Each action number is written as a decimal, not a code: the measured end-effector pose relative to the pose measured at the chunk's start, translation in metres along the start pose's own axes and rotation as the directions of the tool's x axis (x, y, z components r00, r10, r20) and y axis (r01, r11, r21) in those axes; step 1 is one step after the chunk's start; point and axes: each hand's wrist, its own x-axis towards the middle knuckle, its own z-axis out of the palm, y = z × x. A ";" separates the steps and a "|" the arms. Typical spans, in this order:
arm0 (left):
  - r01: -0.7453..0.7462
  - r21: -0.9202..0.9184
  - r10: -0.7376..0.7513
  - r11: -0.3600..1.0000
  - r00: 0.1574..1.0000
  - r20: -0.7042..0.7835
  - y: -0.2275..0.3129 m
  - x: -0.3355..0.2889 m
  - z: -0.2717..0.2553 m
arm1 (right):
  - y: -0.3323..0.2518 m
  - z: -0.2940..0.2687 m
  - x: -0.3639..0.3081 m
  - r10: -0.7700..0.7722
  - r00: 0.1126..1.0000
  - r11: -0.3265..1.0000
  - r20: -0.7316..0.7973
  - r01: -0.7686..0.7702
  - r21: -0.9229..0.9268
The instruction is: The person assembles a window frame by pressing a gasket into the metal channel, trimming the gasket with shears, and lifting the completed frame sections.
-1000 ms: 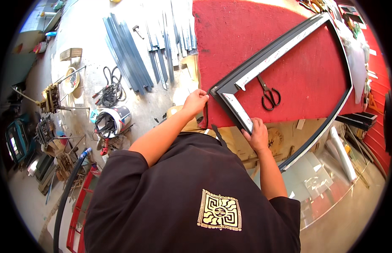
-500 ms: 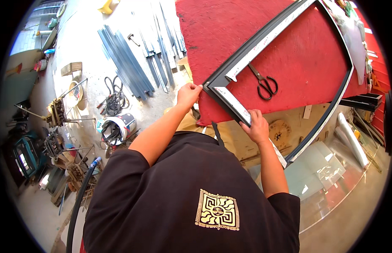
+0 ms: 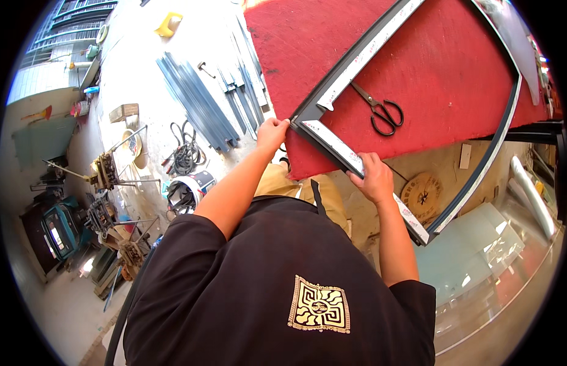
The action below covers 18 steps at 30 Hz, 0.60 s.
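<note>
A dark window frame with white film strips lies partly on a red-covered table, and its near side juts past the table edge. My left hand is closed in a pinch right at the frame's left corner; what sits between the fingertips is too small to make out. Further along the near bar, my right hand grips the frame, thumb on the near side and fingers over the top. Black-handled scissors rest on the red cover inside the frame's outline.
Long grey metal profiles and a hammer lie on the floor to the left. Closer are a coiled black cable and a white bucket. Glass sheets stand low at the right, near a round wooden disc.
The view has shifted slightly. Around the frame's corner, the small metal piece seen earlier is less visible by my left fingertips. Both hands keep nearly the same places on the frame.
</note>
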 end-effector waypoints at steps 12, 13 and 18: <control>0.068 -0.196 0.004 0.978 0.939 0.345 0.005 0.004 -0.023 | -0.038 0.018 -0.052 0.051 0.895 0.996 -0.442 -0.077 -0.041; 0.070 -0.212 0.011 0.975 0.933 0.361 0.003 0.007 -0.021 | -0.042 0.023 -0.071 0.064 0.890 0.994 -0.450 -0.095 -0.046; 0.019 -0.107 0.031 0.994 0.895 0.444 -0.008 0.030 -0.022 | -0.060 0.078 -0.193 0.509 0.779 0.857 -0.367 -0.500 0.128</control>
